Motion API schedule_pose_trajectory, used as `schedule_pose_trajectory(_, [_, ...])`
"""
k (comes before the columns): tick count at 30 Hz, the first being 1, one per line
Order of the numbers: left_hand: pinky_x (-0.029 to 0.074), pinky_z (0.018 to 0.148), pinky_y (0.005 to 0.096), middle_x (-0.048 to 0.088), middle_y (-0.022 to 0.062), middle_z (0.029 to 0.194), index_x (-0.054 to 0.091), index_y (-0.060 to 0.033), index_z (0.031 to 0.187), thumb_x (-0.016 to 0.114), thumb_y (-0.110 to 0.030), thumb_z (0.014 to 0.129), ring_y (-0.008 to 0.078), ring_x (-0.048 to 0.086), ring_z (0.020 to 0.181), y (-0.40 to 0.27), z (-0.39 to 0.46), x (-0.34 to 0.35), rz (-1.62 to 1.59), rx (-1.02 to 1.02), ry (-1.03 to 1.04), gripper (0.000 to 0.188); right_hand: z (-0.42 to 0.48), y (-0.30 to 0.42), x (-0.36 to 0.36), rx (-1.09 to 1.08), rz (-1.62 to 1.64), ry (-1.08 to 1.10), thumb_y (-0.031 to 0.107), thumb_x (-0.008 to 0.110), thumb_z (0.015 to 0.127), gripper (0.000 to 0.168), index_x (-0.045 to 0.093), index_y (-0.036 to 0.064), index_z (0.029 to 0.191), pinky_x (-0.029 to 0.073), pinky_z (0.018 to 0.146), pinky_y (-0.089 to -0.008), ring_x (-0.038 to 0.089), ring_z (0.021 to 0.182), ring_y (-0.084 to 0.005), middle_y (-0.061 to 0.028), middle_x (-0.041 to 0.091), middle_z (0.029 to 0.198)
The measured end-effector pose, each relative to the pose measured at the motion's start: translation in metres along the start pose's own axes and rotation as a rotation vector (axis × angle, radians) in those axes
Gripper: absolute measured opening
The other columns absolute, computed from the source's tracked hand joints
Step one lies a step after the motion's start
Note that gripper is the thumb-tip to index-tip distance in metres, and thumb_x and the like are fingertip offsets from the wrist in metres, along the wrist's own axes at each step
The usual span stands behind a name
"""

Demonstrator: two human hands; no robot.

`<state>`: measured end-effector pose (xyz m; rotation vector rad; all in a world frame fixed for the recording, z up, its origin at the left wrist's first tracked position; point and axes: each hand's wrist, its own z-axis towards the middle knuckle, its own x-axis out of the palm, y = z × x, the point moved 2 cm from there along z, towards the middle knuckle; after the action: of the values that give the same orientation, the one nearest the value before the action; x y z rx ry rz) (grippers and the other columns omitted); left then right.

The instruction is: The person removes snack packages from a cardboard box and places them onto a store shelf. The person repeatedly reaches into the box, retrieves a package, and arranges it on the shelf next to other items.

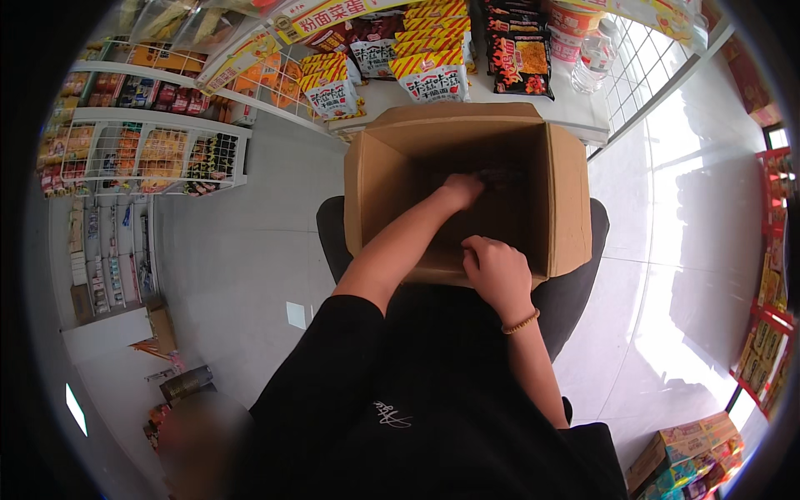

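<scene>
An open cardboard box stands upright before me, over my dark-clad legs and against the edge of a white shelf. My left hand reaches deep inside it, beside a dark packet near the far wall. Shadow hides its fingers, so whether they hold the packet cannot be told. Over the near edge of the box is my right hand, its fingers curled, with no object visible in it; a beaded bracelet circles that wrist.
Crisp noodle bags, black noodle packets, tubs and a clear plastic bottle stand on the shelf behind the box. Wire-fronted racks stand at left. Stacked cartons lie on the floor at lower right.
</scene>
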<state>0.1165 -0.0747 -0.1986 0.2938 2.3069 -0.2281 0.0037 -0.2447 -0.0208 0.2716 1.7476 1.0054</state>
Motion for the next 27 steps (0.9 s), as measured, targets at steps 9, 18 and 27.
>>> schedule_pose_trajectory(9, [0.058,0.092,0.046,0.071,0.0183,0.122,0.075,-0.0077,0.117,0.071,-0.012,0.085,0.0343,0.07,0.113,-0.013,0.052,0.056,-0.13,0.02,0.052,0.032,-0.003,0.001,0.004,-0.064,-0.029,-0.1,0.016,0.064,0.09,0.012,0.072,0.01,0.097,0.058,0.068,-0.0405,0.071,0.078,-0.029,-0.0091,0.072,0.087])
schedule_pose_trajectory(18, [0.059,0.087,0.0464,0.076,0.0173,0.104,0.079,-0.0042,0.105,0.084,-0.025,0.074,0.0357,0.073,0.102,-0.018,-0.063,-0.041,-0.175,0.059,0.032,0.038,-0.001,0.001,0.009,-0.126,-0.037,-0.139,0.019,0.068,0.09,0.016,0.074,0.009,0.101,0.058,0.07,-0.0409,0.071,0.08,-0.0303,-0.0102,0.074,0.089])
schedule_pose_trajectory(27, [0.052,0.098,0.0423,0.06,0.0141,0.123,0.067,0.0034,0.112,0.078,-0.021,0.083,0.034,0.062,0.115,0.004,-0.213,-0.028,-0.566,-0.053,-0.478,0.039,0.001,0.03,-0.003,-0.214,-0.062,0.155,0.029,0.081,0.083,0.039,0.074,0.004,0.112,0.056,0.087,-0.041,0.07,0.1,-0.0334,-0.0149,0.074,0.107])
